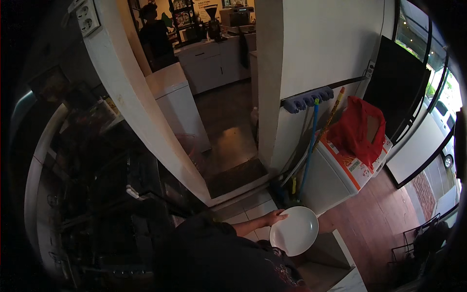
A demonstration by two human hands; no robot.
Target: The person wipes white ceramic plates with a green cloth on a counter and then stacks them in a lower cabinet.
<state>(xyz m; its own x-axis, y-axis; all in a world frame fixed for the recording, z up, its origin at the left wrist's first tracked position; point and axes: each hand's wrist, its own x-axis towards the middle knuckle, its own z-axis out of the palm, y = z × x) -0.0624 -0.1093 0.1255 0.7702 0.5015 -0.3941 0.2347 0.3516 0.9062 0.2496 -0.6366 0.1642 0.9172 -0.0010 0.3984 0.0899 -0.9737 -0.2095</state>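
Observation:
My left hand (275, 218) reaches in from the left, past the dark shirt, and grips the near-left rim of a round white plate (294, 231). Its thumb lies on the plate's upper face, while the other fingers are hidden beneath. The plate is tilted, with its pale inner face towards the camera, and nothing lies on it. My right hand cannot be made out; the plate and the shirt may hide it. Just below and right of the plate is the edge of an open-topped, light-coloured box or cabinet (344, 248).
Ahead, a doorway with a raised sill (239, 188) leads to a room where a person (157, 36) stands by a counter. Right of it, a blue-handled broom (313, 138) hangs near a white chest freezer (324, 182) bearing a red cloth (359, 131). Dark kitchen equipment stands left.

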